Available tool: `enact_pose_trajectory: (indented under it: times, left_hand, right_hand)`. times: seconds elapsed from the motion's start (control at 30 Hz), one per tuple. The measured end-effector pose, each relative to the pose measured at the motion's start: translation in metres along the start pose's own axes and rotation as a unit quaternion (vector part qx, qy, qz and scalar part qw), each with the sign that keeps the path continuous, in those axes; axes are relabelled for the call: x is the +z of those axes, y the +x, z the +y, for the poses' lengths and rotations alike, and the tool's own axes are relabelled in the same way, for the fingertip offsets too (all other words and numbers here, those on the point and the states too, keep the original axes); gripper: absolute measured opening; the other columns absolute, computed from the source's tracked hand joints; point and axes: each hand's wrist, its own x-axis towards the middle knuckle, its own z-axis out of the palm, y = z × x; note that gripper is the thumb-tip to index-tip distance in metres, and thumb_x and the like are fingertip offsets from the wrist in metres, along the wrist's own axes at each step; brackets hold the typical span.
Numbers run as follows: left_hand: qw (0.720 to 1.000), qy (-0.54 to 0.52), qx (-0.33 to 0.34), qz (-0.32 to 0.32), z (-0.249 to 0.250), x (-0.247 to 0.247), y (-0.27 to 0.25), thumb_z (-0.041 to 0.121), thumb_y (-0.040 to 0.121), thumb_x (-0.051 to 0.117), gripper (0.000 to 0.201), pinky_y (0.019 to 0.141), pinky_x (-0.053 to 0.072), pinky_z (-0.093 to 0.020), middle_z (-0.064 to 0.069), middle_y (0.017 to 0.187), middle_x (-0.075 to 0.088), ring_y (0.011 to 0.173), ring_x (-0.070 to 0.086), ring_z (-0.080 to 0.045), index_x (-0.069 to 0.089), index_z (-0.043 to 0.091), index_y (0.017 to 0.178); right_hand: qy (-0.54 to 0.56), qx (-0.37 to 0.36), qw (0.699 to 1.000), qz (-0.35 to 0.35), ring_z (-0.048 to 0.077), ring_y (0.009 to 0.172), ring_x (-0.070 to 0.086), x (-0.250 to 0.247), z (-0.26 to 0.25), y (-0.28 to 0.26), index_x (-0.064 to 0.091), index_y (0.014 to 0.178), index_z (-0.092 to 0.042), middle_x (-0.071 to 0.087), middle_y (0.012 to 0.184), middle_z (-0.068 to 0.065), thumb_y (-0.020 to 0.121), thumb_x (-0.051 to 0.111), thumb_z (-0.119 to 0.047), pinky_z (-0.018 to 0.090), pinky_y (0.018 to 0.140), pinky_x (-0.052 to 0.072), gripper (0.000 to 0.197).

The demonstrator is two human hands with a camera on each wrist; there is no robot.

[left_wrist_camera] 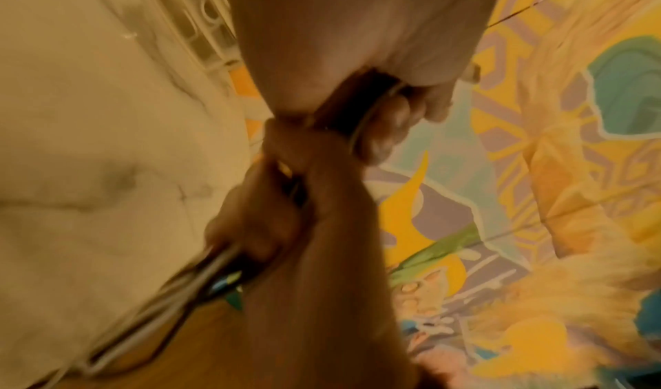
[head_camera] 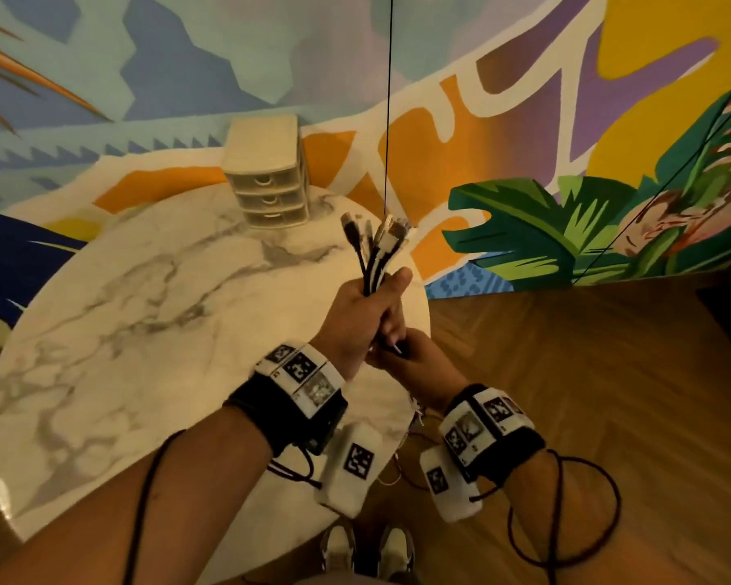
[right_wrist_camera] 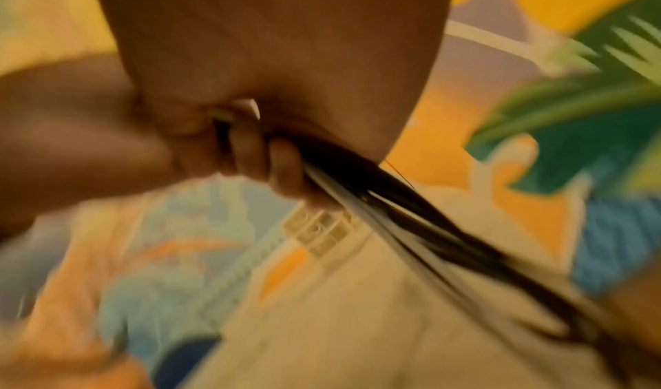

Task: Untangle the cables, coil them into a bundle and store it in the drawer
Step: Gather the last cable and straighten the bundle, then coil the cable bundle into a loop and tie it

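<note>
A bundle of black and white cables (head_camera: 374,255) stands upright out of my left hand (head_camera: 366,316), with its connector ends fanned out above the fist. My left hand grips the bundle over the right edge of the table. Just below it, my right hand (head_camera: 414,363) grips the same cables. In the left wrist view my left hand (left_wrist_camera: 393,104) is closed on the strands, and the right hand (left_wrist_camera: 264,217) holds cables (left_wrist_camera: 171,290) that trail down-left. In the blurred right wrist view my right hand (right_wrist_camera: 257,155) clasps cables (right_wrist_camera: 411,225) running down-right. Their lower length is hidden.
A small beige three-drawer unit (head_camera: 266,175) stands at the far edge of the round marble table (head_camera: 144,310), all drawers closed. A painted mural wall is behind it. Wooden floor (head_camera: 566,373) lies to the right. A thin black cord (head_camera: 388,99) hangs vertically ahead.
</note>
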Motion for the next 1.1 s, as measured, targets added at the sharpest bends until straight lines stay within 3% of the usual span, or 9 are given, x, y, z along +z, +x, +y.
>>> enact_pose_trajectory:
  times: [0.17, 0.27, 0.37, 0.47, 0.63, 0.73, 0.9, 1.03, 1.1]
  left_hand:
    - [0.996, -0.072, -0.017, 0.047, 0.016, -0.022, 0.009, 0.012, 0.088, 0.062, 0.04, 0.04, 0.024, -0.022, 0.005, 0.043, 0.022, 0.036, 0.021, -0.011, 0.037, 0.019, 0.059]
    - [0.996, -0.027, -0.018, 0.078, 0.015, -0.025, 0.005, 0.004, 0.086, 0.061, 0.046, 0.04, 0.017, -0.021, 0.006, 0.039, 0.023, 0.033, 0.018, -0.011, 0.032, 0.02, 0.054]
    - [0.996, 0.041, 0.009, 0.08, 0.016, -0.028, -0.004, 0.006, 0.086, 0.062, 0.042, 0.04, 0.023, -0.019, 0.004, 0.036, 0.031, 0.032, 0.025, -0.012, 0.041, 0.017, 0.051]
    - [0.991, 0.122, 0.036, 0.038, 0.018, -0.026, -0.016, 0.006, 0.087, 0.063, 0.02, 0.044, 0.032, -0.022, 0.005, 0.039, 0.043, 0.038, 0.037, -0.013, 0.059, 0.019, 0.071]
    - [0.988, 0.138, 0.069, 0.025, 0.03, -0.023, -0.025, -0.009, 0.085, 0.059, 0.028, 0.047, 0.042, -0.023, -0.022, 0.08, 0.063, 0.065, 0.056, -0.025, 0.054, -0.009, 0.113]
    - [0.987, 0.134, 0.085, 0.035, 0.035, -0.03, -0.029, -0.018, 0.081, 0.056, 0.028, 0.047, 0.039, -0.008, -0.035, 0.085, 0.054, 0.08, 0.054, -0.02, 0.048, -0.023, 0.107]
    - [0.985, 0.159, 0.057, 0.031, 0.03, -0.037, -0.032, -0.002, 0.08, 0.069, 0.025, 0.072, 0.048, -0.021, -0.01, 0.094, 0.07, 0.08, 0.066, -0.004, 0.064, 0.013, 0.1]
    - [0.989, 0.132, 0.059, 0.04, 0.042, -0.032, -0.036, -0.014, 0.083, 0.057, 0.02, 0.066, 0.051, -0.037, -0.013, 0.091, 0.06, 0.081, 0.06, -0.026, 0.056, -0.008, 0.102]
    - [0.987, 0.143, 0.059, 0.047, 0.046, -0.034, -0.034, -0.02, 0.081, 0.052, 0.009, 0.042, 0.037, -0.027, -0.018, 0.064, 0.054, 0.055, 0.057, -0.025, 0.051, -0.018, 0.089]
  right_hand:
    - [-0.107, 0.021, 0.994, 0.0, 0.01, 0.048, 0.028, 0.02, 0.006, 0.01, 0.038, 0.059, -0.017, 0.033, 0.054, -0.003, 0.093, 0.057, -0.027, 0.029, 0.052, 0.024, 0.041]
    - [-0.122, 0.005, 0.99, -0.072, 0.017, 0.062, 0.051, 0.02, 0.0, 0.014, 0.056, 0.076, -0.009, 0.054, 0.068, 0.006, 0.083, 0.062, -0.017, 0.041, 0.068, 0.046, 0.013]
    - [0.041, -0.02, 0.999, -0.011, 0.014, 0.094, 0.062, 0.002, -0.019, 0.017, 0.061, 0.106, -0.012, 0.066, 0.102, 0.008, 0.077, 0.046, -0.022, 0.034, 0.087, 0.049, 0.033]
    - [0.149, -0.07, 0.982, 0.089, 0.012, 0.108, 0.06, -0.015, -0.067, 0.026, 0.064, 0.115, -0.021, 0.067, 0.113, 0.0, 0.09, 0.034, -0.039, 0.037, 0.1, 0.045, 0.042]
    - [0.016, -0.125, 0.992, -0.014, 0.014, 0.109, 0.062, -0.013, -0.115, 0.023, 0.067, 0.115, -0.026, 0.069, 0.113, -0.001, 0.099, 0.029, -0.045, 0.036, 0.103, 0.043, 0.045]
    - [-0.092, -0.153, 0.984, -0.011, 0.01, 0.122, 0.05, -0.006, -0.115, 0.019, 0.054, 0.131, -0.031, 0.057, 0.133, -0.005, 0.102, 0.03, -0.04, 0.032, 0.108, 0.037, 0.039]
    - [-0.153, -0.115, 0.981, -0.008, 0.017, 0.112, 0.055, -0.006, -0.112, 0.02, 0.059, 0.125, -0.027, 0.061, 0.123, -0.001, 0.101, 0.027, -0.043, 0.039, 0.104, 0.04, 0.042]
    - [-0.037, -0.075, 0.994, -0.072, 0.017, 0.115, 0.056, -0.001, -0.123, 0.022, 0.058, 0.125, -0.037, 0.059, 0.128, 0.0, 0.098, 0.022, -0.056, 0.034, 0.096, 0.049, 0.049]
    - [-0.043, -0.118, 0.991, -0.048, 0.016, 0.119, 0.053, 0.005, -0.123, 0.022, 0.056, 0.127, -0.039, 0.058, 0.131, -0.002, 0.097, 0.023, -0.054, 0.039, 0.102, 0.044, 0.047]
